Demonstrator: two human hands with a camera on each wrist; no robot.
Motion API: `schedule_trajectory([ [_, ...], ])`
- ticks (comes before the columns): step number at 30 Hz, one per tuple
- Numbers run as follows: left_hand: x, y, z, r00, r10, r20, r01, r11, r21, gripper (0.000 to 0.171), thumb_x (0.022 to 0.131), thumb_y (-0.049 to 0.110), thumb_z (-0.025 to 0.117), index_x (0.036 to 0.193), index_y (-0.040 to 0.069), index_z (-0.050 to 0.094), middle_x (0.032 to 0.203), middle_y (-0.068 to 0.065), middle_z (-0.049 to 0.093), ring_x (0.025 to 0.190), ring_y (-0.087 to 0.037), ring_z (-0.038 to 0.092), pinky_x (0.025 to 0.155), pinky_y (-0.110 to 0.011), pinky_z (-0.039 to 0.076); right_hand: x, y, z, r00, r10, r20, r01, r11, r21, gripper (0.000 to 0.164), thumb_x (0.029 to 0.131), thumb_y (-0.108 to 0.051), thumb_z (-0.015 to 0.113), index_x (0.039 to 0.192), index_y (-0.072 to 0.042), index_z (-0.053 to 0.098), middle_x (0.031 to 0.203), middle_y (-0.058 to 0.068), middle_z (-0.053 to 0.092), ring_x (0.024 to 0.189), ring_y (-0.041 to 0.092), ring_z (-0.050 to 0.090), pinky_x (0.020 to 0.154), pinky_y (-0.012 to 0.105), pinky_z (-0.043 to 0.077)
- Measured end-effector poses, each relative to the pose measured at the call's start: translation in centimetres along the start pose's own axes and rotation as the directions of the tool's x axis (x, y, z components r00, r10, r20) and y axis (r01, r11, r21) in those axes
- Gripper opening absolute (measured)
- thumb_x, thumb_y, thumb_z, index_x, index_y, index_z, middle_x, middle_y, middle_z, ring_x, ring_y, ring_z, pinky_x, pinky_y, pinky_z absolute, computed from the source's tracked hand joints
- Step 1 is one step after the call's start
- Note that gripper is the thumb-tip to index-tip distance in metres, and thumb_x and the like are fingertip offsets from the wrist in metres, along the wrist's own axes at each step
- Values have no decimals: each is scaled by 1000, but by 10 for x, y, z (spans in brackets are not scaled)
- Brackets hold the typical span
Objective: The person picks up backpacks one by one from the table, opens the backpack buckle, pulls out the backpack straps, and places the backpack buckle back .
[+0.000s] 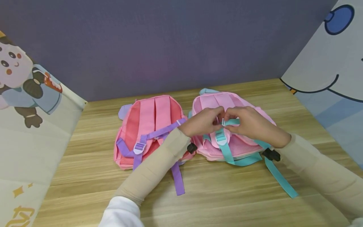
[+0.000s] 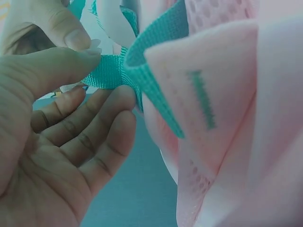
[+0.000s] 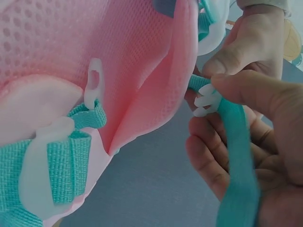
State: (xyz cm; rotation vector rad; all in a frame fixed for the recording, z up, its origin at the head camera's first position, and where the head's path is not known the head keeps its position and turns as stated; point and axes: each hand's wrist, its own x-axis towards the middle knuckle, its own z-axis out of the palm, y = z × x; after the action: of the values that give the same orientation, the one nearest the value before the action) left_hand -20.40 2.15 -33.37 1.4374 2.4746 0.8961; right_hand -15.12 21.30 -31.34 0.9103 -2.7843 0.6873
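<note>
A light pink backpack lies back-side up, its teal straps toward the front. Over it both hands meet at a small white plastic buckle piece on a teal strap. My left hand pinches the teal webbing between thumb and fingers. From the other side my right hand pinches the strap right at the white piece, thumb on top, while the strap's tail hangs down across its fingers. Another white buckle piece hangs on a short teal loop against the pink mesh.
A darker pink backpack with purple straps lies to the left, partly under my left forearm. Both bags rest on a wood-grain table. A dark wall stands behind, with cartoon-printed panels at the sides.
</note>
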Motion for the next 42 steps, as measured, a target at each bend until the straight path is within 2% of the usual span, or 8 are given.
schedule_trajectory([
  [6,1,1,3,1000,-12,-3,12,999,36,22,84,15,71,92,11,51,79,3,56,69,-6,53,63,-16,44,-2,-1,-2,1000,14,-4,-14,1000,-7,28,69,-6,83,85,-14,61,83,-3,64,78,16,60,69,38,49],
  [14,2,2,5,1000,6,2,-6,998,58,18,85,21,70,88,9,56,76,4,57,67,-6,52,61,-16,43,-6,-1,-7,1000,9,-10,-9,1000,-14,29,70,-7,83,86,-15,61,86,-4,65,83,18,62,73,41,50],
  [21,2,2,6,1000,16,2,-16,999,48,16,86,18,69,88,10,55,75,3,56,65,-7,51,61,-16,42,-12,5,-11,1000,22,-10,-22,1000,-16,40,69,-6,83,105,-8,64,93,1,68,84,19,64,72,41,52],
  [27,1,1,7,1000,6,10,-7,999,52,16,86,18,68,88,11,54,74,2,56,65,-7,51,61,-17,42,-17,12,-16,999,-24,-23,23,999,-32,38,69,-3,83,105,-6,69,99,4,68,86,20,64,71,39,52],
  [37,2,1,9,999,-22,41,20,998,57,17,87,19,67,91,10,54,75,1,56,65,-7,51,60,-18,42,-26,20,-27,992,-110,-65,104,991,-88,40,64,-3,86,101,-10,72,96,2,68,73,12,59,58,32,49],
  [39,2,1,10,999,-23,41,20,998,57,17,87,19,67,91,10,54,75,1,56,65,-7,51,60,-18,41,-27,21,-30,994,-96,-56,91,992,-87,39,65,-3,85,101,-10,72,95,2,68,72,12,58,57,31,49],
  [42,2,1,10,999,-21,40,19,998,57,16,87,19,67,90,10,54,74,1,56,65,-7,49,61,-18,40,-30,22,-34,999,-28,-44,24,996,-86,39,67,-3,84,102,-11,72,96,-1,68,73,11,59,59,31,49],
])
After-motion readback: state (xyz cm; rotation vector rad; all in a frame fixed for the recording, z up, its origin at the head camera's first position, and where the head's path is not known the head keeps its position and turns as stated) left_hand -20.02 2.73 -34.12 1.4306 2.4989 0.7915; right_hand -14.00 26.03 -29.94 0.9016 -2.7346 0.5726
